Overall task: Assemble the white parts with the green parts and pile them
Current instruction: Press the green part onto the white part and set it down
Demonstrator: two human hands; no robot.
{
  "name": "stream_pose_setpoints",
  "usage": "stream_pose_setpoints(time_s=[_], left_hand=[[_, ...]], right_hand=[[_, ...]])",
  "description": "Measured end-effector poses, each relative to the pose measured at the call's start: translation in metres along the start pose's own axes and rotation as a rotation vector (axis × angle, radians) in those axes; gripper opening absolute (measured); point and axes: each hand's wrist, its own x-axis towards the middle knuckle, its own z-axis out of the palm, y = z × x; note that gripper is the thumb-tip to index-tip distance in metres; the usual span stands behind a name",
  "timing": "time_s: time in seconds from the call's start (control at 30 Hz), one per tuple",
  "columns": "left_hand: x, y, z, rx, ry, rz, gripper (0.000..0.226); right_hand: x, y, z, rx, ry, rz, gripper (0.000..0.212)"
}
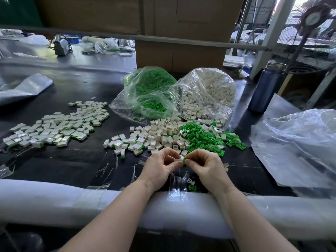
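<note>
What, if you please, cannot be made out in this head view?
- Joint between white part and green part: fingers cover it.
- Far bench items: blurred, too small.
- Bottle contents: opaque wall.
- Fan: cut off by the right edge.

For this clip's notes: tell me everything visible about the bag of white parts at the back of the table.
The bag of white parts is clear, crinkled thin plastic, bulging with small cream-white box-shaped pieces. It lies slumped on the black table with its mouth toward the person, white pieces spilling from it into the loose heap in front. It sits right of the bag of green parts, the two touching, with a cardboard box behind. Neither hand touches it.
</note>
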Motion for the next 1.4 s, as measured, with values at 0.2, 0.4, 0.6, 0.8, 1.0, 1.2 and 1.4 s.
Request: stream_pose_setpoints(time_s=[0.2, 0.4, 0.6, 0.8, 1.0, 1.2, 1.4], left_hand=[[0.0, 0.001, 0.001, -0.032, -0.018, -0.008, 0.009], [0.0, -0.001, 0.0, -0.042, -0.036, 0.024, 0.005], [0.002, -0.003, 0.0, -0.036, -0.04, 0.035, 0.008], [0.002, -0.003, 0.0, -0.079, 0.0, 0.044, 0.006], [0.001, -0.003, 0.0, -0.051, 0.012, 0.049, 0.004], [0.003, -0.004, 0.002, -0.032, 0.016, 0.033, 0.003], [0.006, -0.002, 0.001, -0.036, 0.028, 0.013, 0.004]], right_hand=[[0.0, 0.001, 0.002, -0.026, 0.001, 0.02, 0.016], [0.0, 0.001, 0.001, -0.03, 0.015, -0.005, 0.023], [-0.001, -0.001, 0.0, -0.011, 0.014, -0.024, 0.021], [0.0, 0.002, 0.001, -0.071, 0.059, -0.012, 0.027], [0.0, 0.003, 0.0, -0.087, 0.092, -0.026, 0.025], [0.001, 0.003, -0.001, -0.065, 0.199, -0.024, 0.023], [0.011, 0.003, -0.002, -0.057, 0.233, 0.018, 0.011]])
